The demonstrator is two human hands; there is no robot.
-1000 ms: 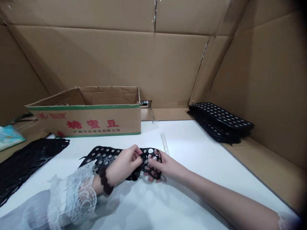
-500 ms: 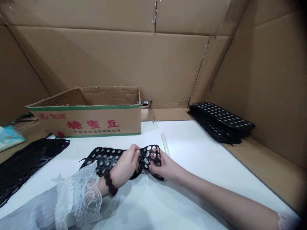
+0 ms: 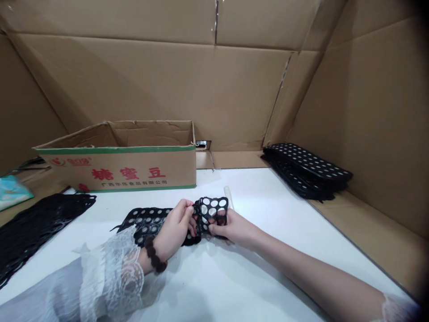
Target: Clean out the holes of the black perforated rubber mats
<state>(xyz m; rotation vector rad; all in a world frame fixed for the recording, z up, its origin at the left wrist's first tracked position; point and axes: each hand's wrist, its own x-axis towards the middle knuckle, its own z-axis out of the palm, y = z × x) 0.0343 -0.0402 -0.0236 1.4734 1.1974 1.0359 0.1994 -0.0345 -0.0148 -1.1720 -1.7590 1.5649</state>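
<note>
A black sheet with rows of round holes [image 3: 147,220] lies on the white table, its right end lifted between my hands. My left hand [image 3: 174,226] is closed on the sheet near its middle, thumb and fingers pinching it. At the right end, my right hand [image 3: 231,227] grips the raised part, thumb in front and fingers behind, some showing through the holes. Some of the sheet is hidden behind my left hand and the lace cuff. Just behind my right hand lies a narrow clear, whitish strip [image 3: 228,196], its lower end hidden.
An open cardboard box [image 3: 147,172] with red lettering stands at the back left. Black perforated material [image 3: 40,228] lies at the left edge, near a blue-white soft packet [image 3: 15,190]. Black dotted sheets [image 3: 308,170] are stacked at the right. Cardboard walls [image 3: 150,85] enclose the table.
The bunched right end of the sheet has been spread flatter and raised, its holes now facing me. My right hand has moved slightly up and right; the left stays nearly in place.
</note>
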